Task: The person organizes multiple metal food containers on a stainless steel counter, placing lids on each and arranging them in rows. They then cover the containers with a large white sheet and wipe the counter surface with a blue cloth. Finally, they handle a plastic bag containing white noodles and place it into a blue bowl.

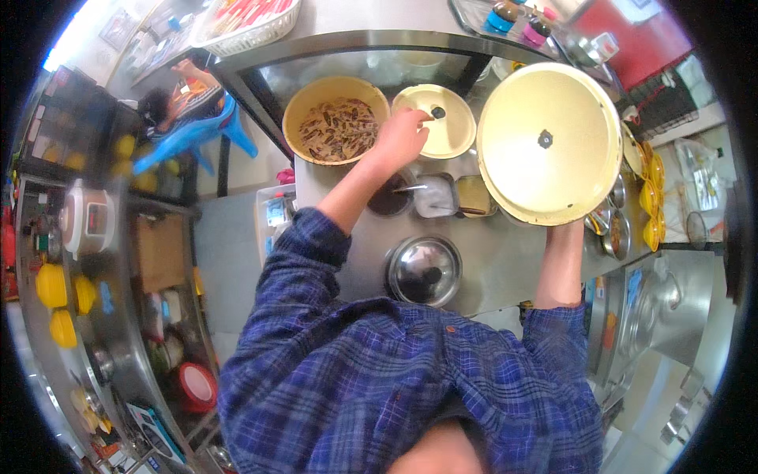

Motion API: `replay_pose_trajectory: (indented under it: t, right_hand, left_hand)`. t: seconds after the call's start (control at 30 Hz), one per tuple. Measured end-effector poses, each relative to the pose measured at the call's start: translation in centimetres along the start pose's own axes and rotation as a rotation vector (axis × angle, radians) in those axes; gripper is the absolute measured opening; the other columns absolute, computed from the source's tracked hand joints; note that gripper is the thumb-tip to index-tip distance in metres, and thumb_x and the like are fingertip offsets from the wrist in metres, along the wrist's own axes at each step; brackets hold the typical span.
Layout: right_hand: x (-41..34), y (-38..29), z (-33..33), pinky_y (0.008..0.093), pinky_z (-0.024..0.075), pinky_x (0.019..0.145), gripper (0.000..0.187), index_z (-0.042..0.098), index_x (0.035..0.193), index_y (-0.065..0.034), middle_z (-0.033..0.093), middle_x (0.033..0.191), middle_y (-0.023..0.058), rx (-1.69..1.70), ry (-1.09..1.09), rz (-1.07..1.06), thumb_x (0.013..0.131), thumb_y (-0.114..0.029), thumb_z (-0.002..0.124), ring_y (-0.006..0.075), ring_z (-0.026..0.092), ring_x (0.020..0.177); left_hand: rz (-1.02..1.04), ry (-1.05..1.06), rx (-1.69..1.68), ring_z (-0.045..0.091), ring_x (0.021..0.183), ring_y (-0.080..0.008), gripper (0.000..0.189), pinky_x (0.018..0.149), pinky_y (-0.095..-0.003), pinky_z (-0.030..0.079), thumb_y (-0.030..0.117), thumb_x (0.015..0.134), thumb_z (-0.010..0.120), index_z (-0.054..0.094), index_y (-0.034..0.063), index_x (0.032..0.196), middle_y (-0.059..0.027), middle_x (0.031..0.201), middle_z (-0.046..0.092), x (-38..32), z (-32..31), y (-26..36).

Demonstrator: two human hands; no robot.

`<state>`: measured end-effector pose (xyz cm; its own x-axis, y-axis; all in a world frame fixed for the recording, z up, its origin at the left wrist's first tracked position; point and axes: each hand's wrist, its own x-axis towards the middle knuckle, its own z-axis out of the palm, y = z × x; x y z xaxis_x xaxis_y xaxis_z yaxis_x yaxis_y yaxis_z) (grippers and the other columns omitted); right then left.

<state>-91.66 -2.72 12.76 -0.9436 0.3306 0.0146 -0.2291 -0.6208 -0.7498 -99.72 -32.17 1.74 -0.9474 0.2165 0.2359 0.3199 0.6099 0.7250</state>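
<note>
My left hand (405,135) reaches over a small cream enamel lid (456,133), its fingers apart and the fingertips close beside the black knob (438,112). Whether they touch the knob is hard to see. To its left stands a cream enamel pot (336,121) holding dark, elongated pieces of food in pale liquid. A large cream enamel lid (521,160) is raised on the right, its inner face towards me. My right forearm (562,266) runs up behind it; the right hand, hidden there, holds the lid from the far side.
On the steel counter (503,266) are a dark-filled bowl (391,195), a container of white contents (435,195), a yellowish container (475,198) and a domed steel lid (425,269). Yellow bowls (651,198) stack at right. Behind are a glass panel (408,71) and a white basket (254,29). A person (195,106) sits beyond, left.
</note>
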Motion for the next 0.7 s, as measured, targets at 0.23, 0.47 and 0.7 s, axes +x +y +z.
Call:
replay_pose_trajectory:
  t: [0.23,0.47,0.7]
  right_hand:
    - [0.5,5.5,8.9,0.0311,0.0559,0.073,0.033,0.062,0.122,0.0031,0.071,0.102,0.0114,-0.853,-0.102,0.221,0.097,-0.016,0.054,0.0171,0.068,0.081]
    - [2.8,16.9,16.0,0.0319,0.0534,0.076,0.026,0.074,0.103,-0.0018,0.073,0.095,0.0119,-1.116,-0.853,-0.063,0.086,-0.018,0.064,0.0195,0.068,0.084]
    - [2.5,27.8,19.5,0.0448,0.0516,0.081,0.021,0.073,0.085,-0.0033,0.067,0.088,0.0222,-1.438,-1.106,-0.444,0.081,-0.017,0.058,0.0385,0.064,0.086]
  left_hand:
    - [0.083,0.285,-0.010,0.067,0.080,-0.0288,0.011,0.071,-0.0361,0.054,0.008,0.083,0.064,0.069,0.0067,0.093,-0.0123,0.089,0.066,-12.2,-9.3,1.9]
    - [0.193,0.495,-0.149,0.064,0.073,-0.0264,0.014,0.068,-0.0317,0.052,-0.010,0.074,0.053,0.062,-0.0007,0.080,-0.0126,0.082,0.064,-19.2,-14.0,-3.0]
    - [0.176,0.516,-0.231,0.065,0.074,-0.0258,0.014,0.068,-0.0310,0.052,-0.012,0.071,0.050,0.058,-0.0015,0.076,-0.0126,0.082,0.064,-20.3,-13.1,-5.7]
